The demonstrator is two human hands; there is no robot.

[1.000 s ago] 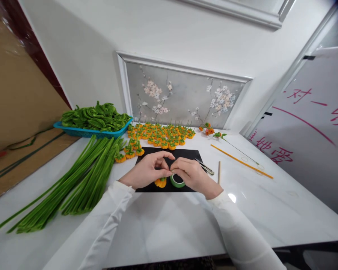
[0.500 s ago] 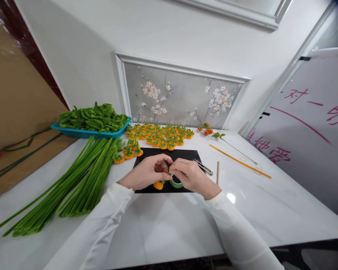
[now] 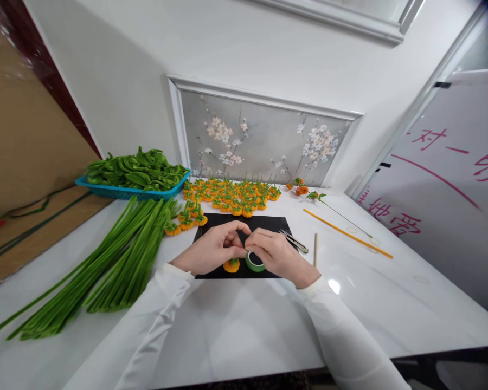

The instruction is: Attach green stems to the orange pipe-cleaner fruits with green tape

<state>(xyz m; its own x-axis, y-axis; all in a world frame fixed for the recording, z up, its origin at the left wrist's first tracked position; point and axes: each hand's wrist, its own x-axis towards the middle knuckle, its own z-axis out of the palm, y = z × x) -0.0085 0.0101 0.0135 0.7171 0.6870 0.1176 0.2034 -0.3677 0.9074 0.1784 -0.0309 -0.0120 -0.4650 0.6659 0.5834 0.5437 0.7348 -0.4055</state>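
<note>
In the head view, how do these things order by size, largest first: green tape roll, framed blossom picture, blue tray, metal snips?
1. Framed blossom picture
2. Blue tray
3. Metal snips and green tape roll: too alike to rank, roll partly hidden.

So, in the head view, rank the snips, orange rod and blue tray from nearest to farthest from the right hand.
1. Snips, beside the right hand, at the black mat's right edge.
2. Orange rod, farther right, on the table.
3. Blue tray, far left.
</note>
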